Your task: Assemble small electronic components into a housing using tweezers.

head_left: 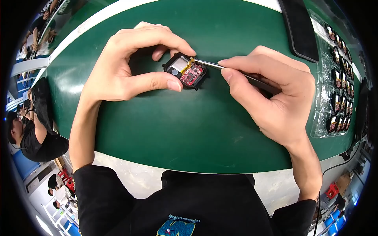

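My left hand (pixel 134 65) grips a small black device housing (pixel 186 70) between thumb and forefinger, a little over the green table. Its open face shows a silver battery-like block, a red circuit board and yellow tape between them. In my right hand (pixel 275 84) is a pair of metal tweezers (pixel 214 64), held like a pen between thumb and fingers. The tweezers' tip meets the upper edge of the housing, beside the yellow tape. Whether the tip pinches anything is too small to tell.
The green table (pixel 165 129) spreads under both hands. A clear plastic tray (pixel 321 102) with several similar black housings stands at the right. A black flat slab (pixel 300 31) lies at the far right. Beyond the left edge sits a person (pixel 43 137) in black.
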Demonstrator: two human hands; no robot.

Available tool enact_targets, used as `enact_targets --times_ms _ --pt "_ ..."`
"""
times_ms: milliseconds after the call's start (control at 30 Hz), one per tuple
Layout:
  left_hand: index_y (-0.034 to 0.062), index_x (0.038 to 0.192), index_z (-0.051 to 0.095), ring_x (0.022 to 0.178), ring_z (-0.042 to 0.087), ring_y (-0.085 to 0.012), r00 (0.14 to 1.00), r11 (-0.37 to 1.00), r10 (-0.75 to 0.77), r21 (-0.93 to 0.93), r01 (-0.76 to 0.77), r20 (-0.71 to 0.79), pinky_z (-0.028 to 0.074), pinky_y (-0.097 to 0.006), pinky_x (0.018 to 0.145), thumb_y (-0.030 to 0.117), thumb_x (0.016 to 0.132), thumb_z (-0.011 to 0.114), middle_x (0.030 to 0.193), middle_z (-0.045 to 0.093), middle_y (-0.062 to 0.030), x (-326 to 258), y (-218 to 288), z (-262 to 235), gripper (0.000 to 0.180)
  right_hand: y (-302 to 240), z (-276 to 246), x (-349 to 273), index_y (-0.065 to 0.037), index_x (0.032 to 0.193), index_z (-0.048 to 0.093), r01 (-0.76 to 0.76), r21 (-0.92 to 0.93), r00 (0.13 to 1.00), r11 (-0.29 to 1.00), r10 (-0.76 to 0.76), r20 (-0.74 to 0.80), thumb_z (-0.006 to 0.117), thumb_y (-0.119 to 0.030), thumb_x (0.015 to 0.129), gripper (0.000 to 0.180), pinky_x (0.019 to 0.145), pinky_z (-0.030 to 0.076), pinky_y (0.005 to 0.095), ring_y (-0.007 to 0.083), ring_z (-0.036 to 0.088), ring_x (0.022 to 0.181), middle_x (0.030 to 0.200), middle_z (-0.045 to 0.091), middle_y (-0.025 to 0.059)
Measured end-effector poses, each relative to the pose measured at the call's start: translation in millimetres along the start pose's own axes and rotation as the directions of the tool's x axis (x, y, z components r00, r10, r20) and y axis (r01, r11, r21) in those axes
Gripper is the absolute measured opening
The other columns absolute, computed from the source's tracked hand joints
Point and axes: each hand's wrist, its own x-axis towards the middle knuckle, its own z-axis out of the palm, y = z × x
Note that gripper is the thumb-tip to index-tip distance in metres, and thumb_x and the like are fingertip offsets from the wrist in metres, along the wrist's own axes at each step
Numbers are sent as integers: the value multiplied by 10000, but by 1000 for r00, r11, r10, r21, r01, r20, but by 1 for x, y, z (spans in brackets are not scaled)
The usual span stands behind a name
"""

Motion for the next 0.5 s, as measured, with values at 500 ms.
enact_targets --times_ms 500 --pt "-7 1119 804 805 550 -190 997 994 71 85 -74 29 424 -347 825 357 700 988 1013 788 -78 4 3 0 585 3 5 1 44 983 829 63 -47 998 997 -63 -6 797 86 855 138 512 305 237 35 494 563 698 611 1"
